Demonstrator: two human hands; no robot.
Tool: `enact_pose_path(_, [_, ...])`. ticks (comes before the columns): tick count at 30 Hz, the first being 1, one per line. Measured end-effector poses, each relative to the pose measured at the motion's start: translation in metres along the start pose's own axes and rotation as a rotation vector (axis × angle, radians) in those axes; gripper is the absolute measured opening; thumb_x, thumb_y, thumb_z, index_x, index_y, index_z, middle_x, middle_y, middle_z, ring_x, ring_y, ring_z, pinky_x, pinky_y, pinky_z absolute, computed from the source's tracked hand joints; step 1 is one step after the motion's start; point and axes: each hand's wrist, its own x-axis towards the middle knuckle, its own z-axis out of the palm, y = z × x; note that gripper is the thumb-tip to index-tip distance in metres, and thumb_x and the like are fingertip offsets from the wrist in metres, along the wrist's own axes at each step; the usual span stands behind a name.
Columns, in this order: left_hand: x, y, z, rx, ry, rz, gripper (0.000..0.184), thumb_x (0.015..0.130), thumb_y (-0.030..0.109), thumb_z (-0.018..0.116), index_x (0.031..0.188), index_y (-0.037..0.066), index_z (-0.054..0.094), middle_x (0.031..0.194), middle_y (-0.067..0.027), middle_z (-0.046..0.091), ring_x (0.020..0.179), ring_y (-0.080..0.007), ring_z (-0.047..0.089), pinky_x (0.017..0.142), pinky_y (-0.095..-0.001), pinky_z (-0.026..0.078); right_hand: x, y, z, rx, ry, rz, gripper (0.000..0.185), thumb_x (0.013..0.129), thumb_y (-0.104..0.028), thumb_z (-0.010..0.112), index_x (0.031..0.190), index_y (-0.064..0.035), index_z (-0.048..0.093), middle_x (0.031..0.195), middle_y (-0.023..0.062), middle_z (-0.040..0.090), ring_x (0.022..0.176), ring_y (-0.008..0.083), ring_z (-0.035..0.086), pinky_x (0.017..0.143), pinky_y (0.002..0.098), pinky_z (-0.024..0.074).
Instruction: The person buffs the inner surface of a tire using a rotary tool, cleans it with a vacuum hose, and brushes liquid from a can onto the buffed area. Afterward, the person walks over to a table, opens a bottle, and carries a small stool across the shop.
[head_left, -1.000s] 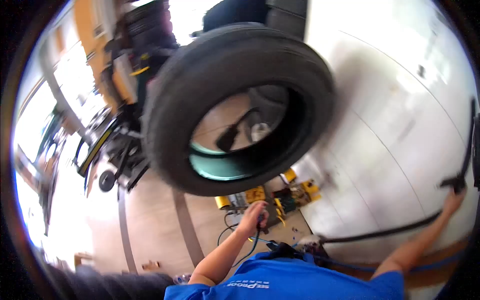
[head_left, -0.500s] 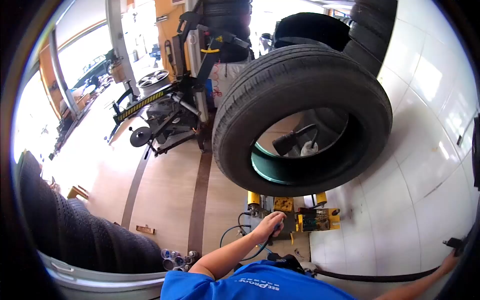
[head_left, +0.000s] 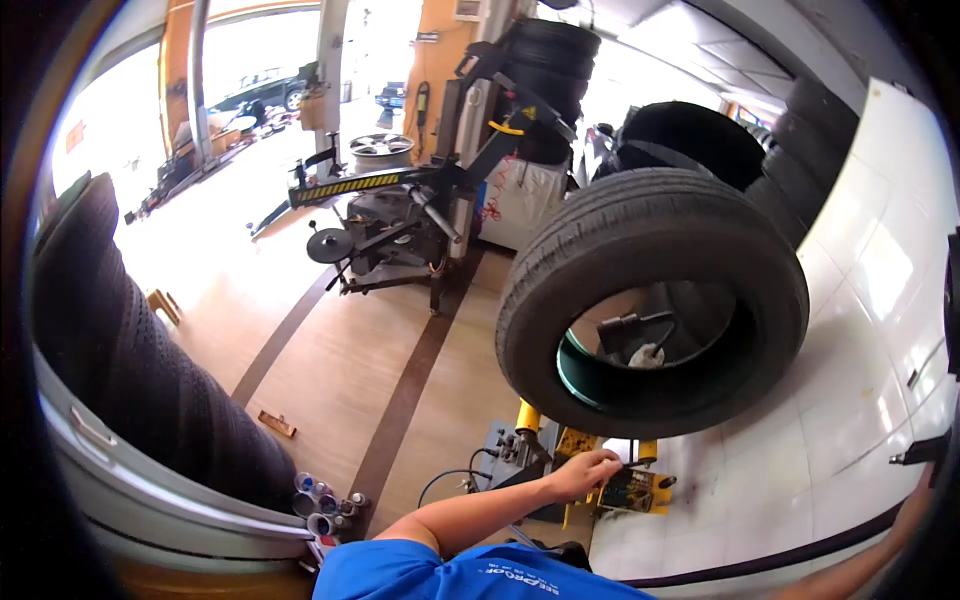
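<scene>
The left hand (head_left: 585, 475) curls near the tilted tire (head_left: 655, 215), its grip unclear. Well apart, the right hand (head_left: 922, 488) clasps a black tool (head_left: 921, 452).

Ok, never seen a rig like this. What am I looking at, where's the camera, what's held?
No robot here: a person in a blue shirt works bare-handed. There is one viewpoint, a camera worn on the head, looking forward and down; the lens bends the edges.

A big tire is raised in front, with a yellow post below it. The yellow tray beneath holds small items, too small to name.

The left hand is below the tire; its grip is unclear. The right hand, at the picture's edge, holds a black tool.

Beyond are a machine with a striped arm and a silver wheel rim.
</scene>
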Motion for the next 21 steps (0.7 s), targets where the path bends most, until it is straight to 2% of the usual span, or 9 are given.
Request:
enact_pose_path(4, [-0.010, 0.036, 0.013, 0.173, 0.003, 0.150, 0.032, 0.095, 0.033, 0.053, 0.106, 0.003, 0.059, 0.067, -0.0045, 0.054, 0.063, -0.0123, 0.052, 0.057, -0.0290, 0.042, 0.028, -0.082, 0.015, 0.152, -0.010, -0.087, 0.060, 0.084, 0.009, 0.050, 0.140, -0.0043, 0.035, 0.124, 0.0166, 0.056, 0.109, 0.0271, 0.057, 0.097, 0.0351, 0.0422])
enact_pose_path(7, [-0.011, 0.041, 0.019, 0.277, -0.057, 0.232, 0.029, 0.096, 0.029, 0.054, 0.107, 0.003, 0.055, 0.081, -0.0053, 0.058, 0.078, -0.0143, 0.055, 0.070, -0.0305, 0.045, 0.027, -0.140, 0.014, 0.262, -0.021, -0.111, 0.062, 0.083, 0.012, 0.049, 0.141, -0.0047, 0.034, 0.124, 0.0164, 0.056, 0.109, 0.0264, 0.057, 0.097, 0.0349, 0.0423])
enact_pose_path(10, [-0.026, 0.065, 0.026, 0.333, -0.094, 0.336, 0.028, 0.096, 0.029, 0.053, 0.107, 0.003, 0.055, 0.083, -0.0073, 0.060, 0.080, -0.0150, 0.057, 0.072, -0.0309, 0.046, -0.002, -0.202, 0.009, 0.400, -0.093, -0.104, 0.065, 0.082, 0.015, 0.048, 0.142, -0.0051, 0.033, 0.124, 0.0163, 0.056, 0.108, 0.0257, 0.057, 0.097, 0.0346, 0.0423])
enact_pose_path(12, [-0.037, 0.084, 0.033, 0.277, -0.140, 0.348, 0.028, 0.096, 0.028, 0.054, 0.109, 0.004, 0.054, 0.084, -0.0102, 0.061, 0.080, -0.0165, 0.058, 0.073, -0.0320, 0.047, -0.039, -0.249, 0.003, 0.522, -0.228, -0.085, 0.066, 0.082, 0.017, 0.047, 0.142, -0.0054, 0.033, 0.124, 0.0162, 0.056, 0.108, 0.0252, 0.057, 0.097, 0.0345, 0.0424])
enact_pose_path(14, [-0.045, 0.099, 0.039, 0.315, -0.250, 0.343, 0.029, 0.095, 0.029, 0.054, 0.110, 0.004, 0.053, 0.085, -0.0116, 0.061, 0.079, -0.0188, 0.059, 0.074, -0.0333, 0.047, -0.084, -0.288, -0.005, 0.679, -0.496, -0.039, 0.076, 0.071, 0.020, 0.054, 0.140, -0.0062, 0.037, 0.124, 0.0135, 0.055, 0.105, 0.0244, 0.058, 0.091, 0.0338, 0.0457])
enact_pose_path(16, [-0.051, 0.105, 0.047, 0.307, -0.250, 0.418, 0.029, 0.095, 0.028, 0.053, 0.110, 0.004, 0.053, 0.086, -0.0128, 0.061, 0.080, -0.0212, 0.059, 0.074, -0.0345, 0.047, -0.121, -0.314, -0.009, 0.763, -0.751, 0.036, 0.074, 0.068, 0.019, 0.056, 0.136, -0.0050, 0.041, 0.115, 0.0133, 0.057, 0.103, 0.0244, 0.058, 0.088, 0.0325, 0.0469])
enact_pose_path(18, [-0.052, 0.105, 0.054, 0.288, -0.264, 0.514, 0.029, 0.095, 0.027, 0.053, 0.112, 0.003, 0.052, 0.088, -0.0140, 0.061, 0.080, -0.0237, 0.059, 0.074, -0.0349, 0.047, -0.150, -0.313, -0.001, 0.780, -0.836, -0.229, 0.069, 0.067, 0.017, 0.060, 0.130, -0.0041, 0.044, 0.110, 0.0157, 0.057, 0.098, 0.0253, 0.060, 0.084, 0.0318, 0.0486])
enact_pose_path(20, [-0.052, 0.101, 0.055, 0.307, -0.278, 0.508, 0.030, 0.095, 0.026, 0.053, 0.114, 0.002, 0.052, 0.090, -0.0159, 0.061, 0.080, -0.0258, 0.059, 0.074, -0.0355, 0.047, -0.169, -0.325, -0.003, 0.775, -0.812, -0.322, 0.066, 0.067, 0.016, 0.062, 0.128, -0.0034, 0.045, 0.107, 0.0174, 0.057, 0.092, 0.0252, 0.061, 0.080, 0.0309, 0.0493])
enact_pose_path(21, [-0.054, 0.099, 0.055, 0.332, -0.272, 0.471, 0.030, 0.095, 0.026, 0.053, 0.114, 0.002, 0.052, 0.090, -0.0166, 0.061, 0.079, -0.0265, 0.059, 0.073, -0.0359, 0.047, -0.178, -0.319, 0.005, 0.838, -0.908, -0.217, 0.066, 0.067, 0.015, 0.063, 0.128, -0.0029, 0.044, 0.106, 0.0164, 0.058, 0.089, 0.0248, 0.061, 0.076, 0.0305, 0.0497])
